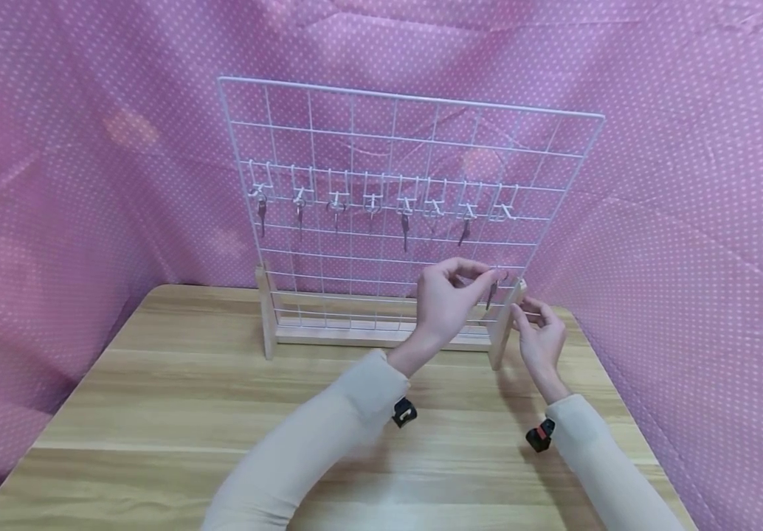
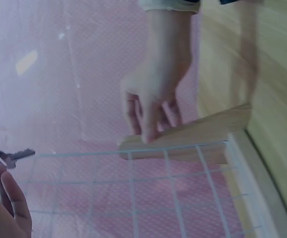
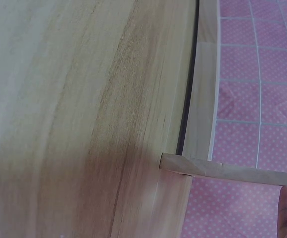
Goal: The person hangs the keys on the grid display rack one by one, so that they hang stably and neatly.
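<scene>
A small key [image 1: 491,293] on a ring hangs from the thumb and fingertips of my left hand [image 1: 444,304], which pinches the ring in front of the lower right of a white wire grid [image 1: 415,136]. In the left wrist view the key [image 2: 17,157] points sideways from the fingers. My right hand [image 1: 542,338] is beside the grid's right wooden post [image 1: 502,332]. Its fairly straight fingertips touch the post [image 3: 233,171] in the right wrist view. A row of hooks crosses the grid; several carry keys, such as one key [image 1: 405,230], while the rightmost hook [image 1: 504,212] carries none.
The grid stands in a wooden base [image 1: 335,335] near the back of a wood-grain table [image 1: 156,413]. A left wooden post [image 1: 266,313] supports its other side. Pink dotted cloth [image 1: 700,221] hangs behind and on both sides.
</scene>
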The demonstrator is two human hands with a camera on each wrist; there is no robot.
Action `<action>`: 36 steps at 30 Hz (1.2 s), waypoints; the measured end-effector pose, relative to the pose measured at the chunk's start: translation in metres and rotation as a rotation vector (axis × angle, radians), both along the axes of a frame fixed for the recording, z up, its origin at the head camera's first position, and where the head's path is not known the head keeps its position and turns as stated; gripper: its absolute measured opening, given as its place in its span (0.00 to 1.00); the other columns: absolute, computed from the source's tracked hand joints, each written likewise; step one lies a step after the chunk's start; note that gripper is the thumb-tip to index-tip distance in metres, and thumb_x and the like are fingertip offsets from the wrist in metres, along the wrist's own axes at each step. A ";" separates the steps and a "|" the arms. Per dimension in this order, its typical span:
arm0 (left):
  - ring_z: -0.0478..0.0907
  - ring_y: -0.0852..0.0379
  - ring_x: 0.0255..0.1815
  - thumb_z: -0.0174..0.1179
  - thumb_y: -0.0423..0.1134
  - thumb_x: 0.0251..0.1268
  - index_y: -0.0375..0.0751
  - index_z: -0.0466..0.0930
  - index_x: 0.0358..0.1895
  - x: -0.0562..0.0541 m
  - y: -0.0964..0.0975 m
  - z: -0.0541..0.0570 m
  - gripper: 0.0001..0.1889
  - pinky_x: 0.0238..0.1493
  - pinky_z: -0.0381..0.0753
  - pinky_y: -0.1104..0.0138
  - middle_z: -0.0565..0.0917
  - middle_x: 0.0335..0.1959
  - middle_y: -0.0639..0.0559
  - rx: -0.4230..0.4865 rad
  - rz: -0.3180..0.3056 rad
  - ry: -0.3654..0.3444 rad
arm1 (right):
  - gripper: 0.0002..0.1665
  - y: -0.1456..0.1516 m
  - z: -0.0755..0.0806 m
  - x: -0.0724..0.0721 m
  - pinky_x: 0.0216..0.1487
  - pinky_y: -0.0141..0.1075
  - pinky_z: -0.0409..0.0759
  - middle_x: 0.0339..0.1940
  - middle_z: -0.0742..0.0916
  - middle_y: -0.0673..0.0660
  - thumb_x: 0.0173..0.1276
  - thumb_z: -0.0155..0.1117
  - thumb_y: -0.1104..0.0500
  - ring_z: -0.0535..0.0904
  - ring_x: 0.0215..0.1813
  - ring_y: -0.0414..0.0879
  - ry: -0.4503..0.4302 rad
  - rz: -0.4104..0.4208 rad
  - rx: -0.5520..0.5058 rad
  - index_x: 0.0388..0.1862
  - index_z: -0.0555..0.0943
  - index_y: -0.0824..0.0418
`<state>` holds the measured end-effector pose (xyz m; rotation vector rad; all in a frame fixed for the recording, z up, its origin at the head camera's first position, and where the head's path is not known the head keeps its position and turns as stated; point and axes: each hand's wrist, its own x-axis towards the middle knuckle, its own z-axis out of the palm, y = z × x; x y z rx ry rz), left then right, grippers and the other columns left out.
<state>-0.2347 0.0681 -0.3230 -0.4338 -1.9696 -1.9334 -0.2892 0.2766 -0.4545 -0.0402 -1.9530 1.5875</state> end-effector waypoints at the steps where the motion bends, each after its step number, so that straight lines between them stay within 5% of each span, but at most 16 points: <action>1: 0.76 0.70 0.21 0.74 0.41 0.66 0.40 0.91 0.40 -0.001 0.003 0.004 0.08 0.22 0.73 0.78 0.93 0.34 0.45 0.008 0.016 0.009 | 0.18 0.001 -0.002 -0.002 0.37 0.28 0.89 0.36 0.85 0.38 0.71 0.71 0.67 0.83 0.34 0.27 0.002 -0.002 -0.003 0.56 0.83 0.76; 9: 0.72 0.73 0.19 0.73 0.41 0.67 0.39 0.92 0.40 -0.001 0.022 0.029 0.09 0.18 0.68 0.78 0.93 0.32 0.44 0.097 0.124 0.053 | 0.17 0.005 -0.007 -0.006 0.36 0.26 0.88 0.34 0.86 0.34 0.71 0.72 0.66 0.83 0.33 0.26 0.025 -0.002 -0.009 0.55 0.84 0.74; 23: 0.66 0.73 0.14 0.73 0.40 0.67 0.42 0.93 0.39 -0.009 0.041 0.042 0.06 0.14 0.62 0.78 0.93 0.33 0.47 0.149 0.268 0.045 | 0.18 0.004 -0.005 -0.004 0.36 0.24 0.87 0.34 0.86 0.32 0.71 0.73 0.63 0.83 0.34 0.28 0.006 -0.007 0.004 0.55 0.85 0.72; 29: 0.76 0.77 0.21 0.72 0.40 0.68 0.42 0.93 0.40 -0.016 0.043 0.046 0.06 0.18 0.70 0.79 0.94 0.33 0.49 0.132 0.302 0.072 | 0.17 0.005 -0.006 -0.006 0.38 0.28 0.89 0.34 0.86 0.32 0.71 0.73 0.65 0.83 0.34 0.28 0.018 -0.009 -0.001 0.55 0.85 0.73; 36: 0.88 0.59 0.31 0.72 0.41 0.68 0.45 0.93 0.39 -0.024 0.043 0.046 0.05 0.36 0.71 0.80 0.94 0.36 0.53 0.039 0.377 0.100 | 0.17 0.005 -0.008 -0.007 0.38 0.27 0.88 0.34 0.86 0.32 0.71 0.72 0.66 0.83 0.35 0.28 0.019 -0.004 -0.015 0.55 0.84 0.75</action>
